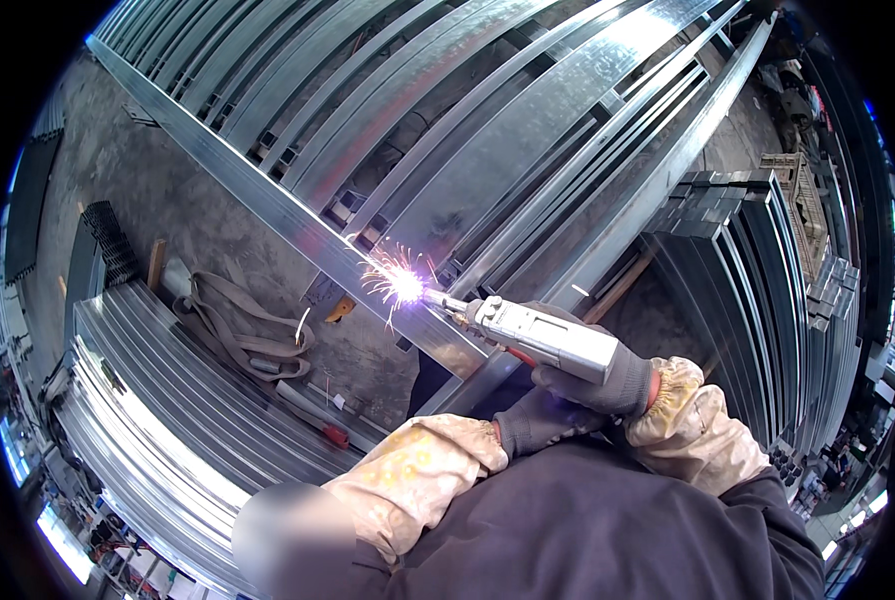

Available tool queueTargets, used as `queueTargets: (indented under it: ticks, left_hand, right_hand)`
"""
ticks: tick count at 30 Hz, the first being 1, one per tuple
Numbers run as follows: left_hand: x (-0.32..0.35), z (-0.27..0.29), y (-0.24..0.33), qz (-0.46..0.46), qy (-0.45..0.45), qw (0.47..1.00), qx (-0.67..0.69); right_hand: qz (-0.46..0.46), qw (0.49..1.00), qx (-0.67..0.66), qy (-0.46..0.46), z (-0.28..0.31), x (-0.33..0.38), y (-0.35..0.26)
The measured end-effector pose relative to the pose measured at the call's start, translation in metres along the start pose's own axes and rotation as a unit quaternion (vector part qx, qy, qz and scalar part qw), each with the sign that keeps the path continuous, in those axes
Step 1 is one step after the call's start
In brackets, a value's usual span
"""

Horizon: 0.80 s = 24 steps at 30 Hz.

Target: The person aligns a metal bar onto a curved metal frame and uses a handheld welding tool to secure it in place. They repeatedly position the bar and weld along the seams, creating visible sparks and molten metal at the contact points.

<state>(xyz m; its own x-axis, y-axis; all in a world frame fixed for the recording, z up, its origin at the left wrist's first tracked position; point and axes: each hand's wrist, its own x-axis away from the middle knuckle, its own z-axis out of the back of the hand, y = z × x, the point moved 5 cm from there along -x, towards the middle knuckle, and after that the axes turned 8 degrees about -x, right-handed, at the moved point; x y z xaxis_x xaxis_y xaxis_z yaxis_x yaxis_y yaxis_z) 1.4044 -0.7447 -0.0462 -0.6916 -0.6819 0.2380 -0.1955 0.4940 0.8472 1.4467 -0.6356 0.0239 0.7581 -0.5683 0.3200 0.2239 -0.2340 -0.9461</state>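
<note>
Close to the chest: left hand (545, 422), gloved, fingers partly hidden beside the other; its grip, if any, cannot be told.
Just beyond: right hand (612, 382), gloved, closed around the torch (542, 335).
Torch end: sparks (399, 283) burst at the beam (307, 232), where bars meet it.
Weld step: seemingly under way; the next move likely calls for a steady torch at the joint.
Farther off: long bars (507, 160) running away from the beam.

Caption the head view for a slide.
Gloved right hand holds a torch as sparks burst on a metal frame.
</note>
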Motion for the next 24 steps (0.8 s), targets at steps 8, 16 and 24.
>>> queueTargets:
  ticks: [8,16,24]
  left_hand:
    - [-0.001,-0.002,-0.007,0.021,-0.083,0.993,-0.086]
    - [0.0,-0.005,-0.008,0.043,-0.043,0.998,0.009]
    - [-0.004,-0.005,-0.004,0.034,-0.061,0.996,-0.058]
  right_hand:
    - [-0.066,0.996,-0.067,-0.004,-0.001,0.002,-0.006]
    - [-0.081,0.996,-0.048,-0.004,0.002,0.006,-0.01]
    - [-0.142,0.979,-0.146,0.004,0.004,0.008,-0.014]
